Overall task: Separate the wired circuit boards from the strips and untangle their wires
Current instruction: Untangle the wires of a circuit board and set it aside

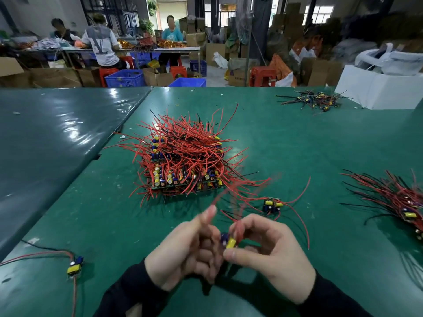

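A small circuit board (229, 241) with a yellow and a blue part sits between my two hands near the table's front. My right hand (270, 252) pinches it with thumb and fingers. My left hand (190, 245) holds it from the left, its forefinger raised along the blurred red wires (231, 197) that rise from the board. Behind them stands a big stack of board strips (185, 165) buried in tangled red and black wires. One loose wired board (272, 205) lies just beyond my right hand.
Another single wired board (75, 266) lies at the front left. A pile of separated boards (402, 202) lies at the right edge, a smaller heap (313, 100) at the back right beside a white box (377, 88). Several people work at a far table.
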A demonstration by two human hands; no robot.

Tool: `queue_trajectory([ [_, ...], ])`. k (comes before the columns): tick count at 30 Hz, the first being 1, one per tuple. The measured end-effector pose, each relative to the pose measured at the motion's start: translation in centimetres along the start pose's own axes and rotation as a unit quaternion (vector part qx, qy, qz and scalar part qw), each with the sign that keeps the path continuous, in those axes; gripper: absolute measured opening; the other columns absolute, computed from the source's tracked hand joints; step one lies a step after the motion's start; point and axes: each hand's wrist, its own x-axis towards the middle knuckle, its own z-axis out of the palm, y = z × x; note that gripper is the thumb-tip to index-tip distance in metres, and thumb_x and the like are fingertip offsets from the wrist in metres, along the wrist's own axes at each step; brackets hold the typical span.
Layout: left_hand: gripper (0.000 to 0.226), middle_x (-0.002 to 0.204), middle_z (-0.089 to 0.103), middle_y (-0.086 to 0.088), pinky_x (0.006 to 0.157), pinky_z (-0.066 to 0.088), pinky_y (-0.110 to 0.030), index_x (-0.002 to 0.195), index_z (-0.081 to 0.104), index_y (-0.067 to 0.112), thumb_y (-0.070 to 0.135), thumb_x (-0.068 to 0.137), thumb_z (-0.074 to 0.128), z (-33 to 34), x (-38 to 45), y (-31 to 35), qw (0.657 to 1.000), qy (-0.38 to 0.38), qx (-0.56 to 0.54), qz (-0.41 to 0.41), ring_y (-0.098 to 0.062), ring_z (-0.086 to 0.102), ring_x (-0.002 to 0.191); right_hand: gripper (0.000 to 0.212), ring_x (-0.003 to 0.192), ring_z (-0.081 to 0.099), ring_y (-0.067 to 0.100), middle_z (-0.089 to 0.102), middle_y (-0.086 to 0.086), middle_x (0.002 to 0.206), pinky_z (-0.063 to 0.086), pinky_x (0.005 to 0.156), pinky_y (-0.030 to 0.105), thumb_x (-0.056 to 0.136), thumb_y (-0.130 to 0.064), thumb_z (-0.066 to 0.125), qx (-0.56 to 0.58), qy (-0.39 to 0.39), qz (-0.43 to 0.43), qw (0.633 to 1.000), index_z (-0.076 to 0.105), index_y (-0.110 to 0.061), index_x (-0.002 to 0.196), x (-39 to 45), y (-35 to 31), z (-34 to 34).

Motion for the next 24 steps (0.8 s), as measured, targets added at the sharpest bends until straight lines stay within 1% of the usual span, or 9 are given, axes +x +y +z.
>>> queue_trajectory([
  [2, 0.036, 0.064, 0.059, -0.015, 0.046, 0.049, -0.026, 0.074, 0.067, 0.008, 0.043, 0.066, 0.065, -0.1, -0.2, 0.4, 0.997, 0.02, -0.05, 0.056, -0.024, 0.056, 0.045, 0.022, 0.064, 0.058, 0.008, 0.064, 0.002, 0.069, 0.046, 0.059, 0.016, 0.056, -0.005, 0.08, -0.003, 0.059, -0.036, 0.998, 0.06, -0.014, 0.06, 0.1, 0.1, -0.1],
  [4, 0.026, 0.076, 0.065, -0.017, 0.053, 0.053, -0.029, 0.085, 0.071, 0.003, 0.017, 0.064, 0.069, -0.2, -0.2, 0.4, 0.99, 0.067, -0.035, 0.119, -0.025, 0.062, 0.056, 0.023, 0.059, 0.056, 0.007, 0.061, 0.001, 0.065, 0.045, 0.058, 0.014, 0.056, -0.007, 0.08, -0.023, 0.083, -0.055, 0.995, 0.058, -0.013, 0.06, 0.2, 0.2, -0.2],
  [5, 0.022, 0.079, 0.068, -0.015, 0.057, 0.054, -0.028, 0.085, 0.073, 0.004, 0.014, 0.067, 0.068, 0.0, -0.2, 0.2, 0.986, 0.081, -0.015, 0.148, -0.023, 0.065, 0.062, 0.024, 0.058, 0.056, 0.007, 0.061, 0.0, 0.063, 0.045, 0.058, 0.014, 0.056, -0.009, 0.08, -0.038, 0.085, -0.058, 0.994, 0.057, -0.013, 0.06, 0.2, 0.4, -0.2],
  [10, 0.023, 0.078, 0.074, -0.01, 0.069, 0.054, -0.026, 0.078, 0.077, 0.007, 0.017, 0.061, 0.086, 0.8, 0.2, -0.7, 0.944, 0.146, 0.13, 0.267, -0.014, 0.066, 0.07, 0.023, 0.056, 0.051, 0.011, 0.059, 0.006, 0.067, 0.042, 0.055, 0.024, 0.059, -0.019, 0.081, -0.137, 0.104, -0.074, 0.982, 0.059, -0.02, 0.062, 0.1, 1.2, -0.2],
  [14, 0.015, 0.08, 0.074, -0.002, 0.071, 0.052, -0.025, 0.083, 0.078, 0.013, 0.018, 0.07, 0.072, 1.1, 0.6, -1.4, 0.907, 0.164, 0.214, 0.325, -0.013, 0.068, 0.075, 0.025, 0.064, 0.059, 0.016, 0.058, 0.002, 0.071, 0.047, 0.06, 0.032, 0.063, -0.015, 0.08, -0.199, 0.1, -0.126, 0.967, 0.058, -0.025, 0.06, 0.3, 1.5, -0.5],
  [17, 0.009, 0.08, 0.074, -0.003, 0.066, 0.053, -0.025, 0.082, 0.077, 0.014, 0.015, 0.074, 0.072, 1.3, 0.7, -1.4, 0.904, 0.172, 0.176, 0.349, -0.011, 0.066, 0.072, 0.028, 0.08, 0.063, 0.015, 0.061, -0.007, 0.082, 0.049, 0.069, 0.029, 0.066, 0.004, 0.067, -0.231, 0.084, -0.181, 0.952, 0.064, -0.024, 0.065, 0.4, 1.6, -0.7],
  [19, 0.008, 0.08, 0.074, -0.005, 0.065, 0.052, -0.022, 0.082, 0.077, 0.014, 0.014, 0.074, 0.076, 1.1, 0.7, -1.1, 0.903, 0.194, 0.123, 0.363, -0.01, 0.065, 0.071, 0.042, 0.09, 0.064, 0.016, 0.063, -0.008, 0.096, 0.051, 0.073, 0.025, 0.064, 0.015, 0.051, -0.245, 0.068, -0.219, 0.942, 0.073, -0.02, 0.073, 0.2, 1.4, -0.9],
  [21, 0.005, 0.081, 0.072, -0.006, 0.067, 0.051, -0.02, 0.078, 0.076, 0.011, 0.011, 0.073, 0.075, 0.9, 0.5, -0.9, 0.888, 0.205, 0.122, 0.394, -0.011, 0.065, 0.073, 0.048, 0.093, 0.065, 0.017, 0.066, -0.005, 0.103, 0.052, 0.077, 0.026, 0.065, 0.016, 0.046, -0.213, 0.071, -0.222, 0.949, 0.076, -0.021, 0.074, 0.3, 1.2, -1.2],
  [24, 0.009, 0.083, 0.072, 0.001, 0.075, 0.05, -0.02, 0.081, 0.075, 0.012, 0.008, 0.075, 0.07, 1.0, 0.2, -0.8, 0.842, 0.205, 0.216, 0.449, -0.012, 0.068, 0.081, 0.026, 0.085, 0.069, 0.022, 0.07, 0.009, 0.1, 0.055, 0.073, 0.027, 0.075, 0.001, 0.055, -0.027, 0.091, -0.134, 0.986, 0.072, -0.013, 0.088, 0.7, 0.9, -1.5],
])
